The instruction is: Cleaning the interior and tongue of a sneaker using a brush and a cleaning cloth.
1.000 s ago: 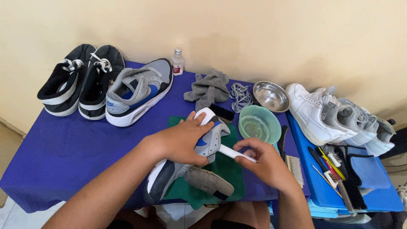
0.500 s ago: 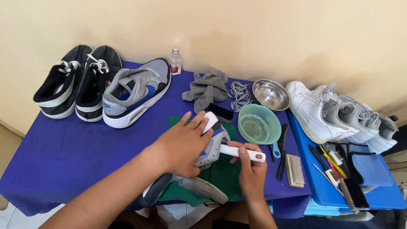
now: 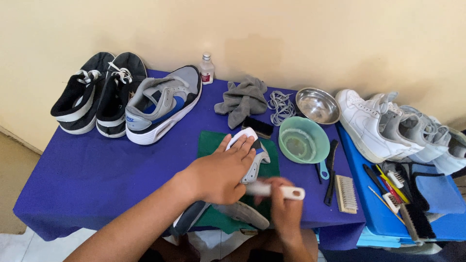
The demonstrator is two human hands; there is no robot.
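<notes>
Your left hand [image 3: 221, 174] lay spread flat over the grey, blue and white sneaker [image 3: 242, 162], fingers splayed across its upper, pressing it down so that it would not slide. The sneaker rested on its side on a green cloth [image 3: 213, 145] near the front edge of the counter [image 3: 97, 170], the cloth apparently there to catch drips. Your right hand [image 3: 286, 211] was closed around the white handle of a brush [image 3: 279, 190], blurred with motion, with the brush end against the sneaker just beside your left hand. A green bowl [image 3: 303, 140] holding liquid stood close to the right, within easy reach for dipping. The matching sneaker [image 3: 162, 104] sat upright farther back, well apart.
</notes>
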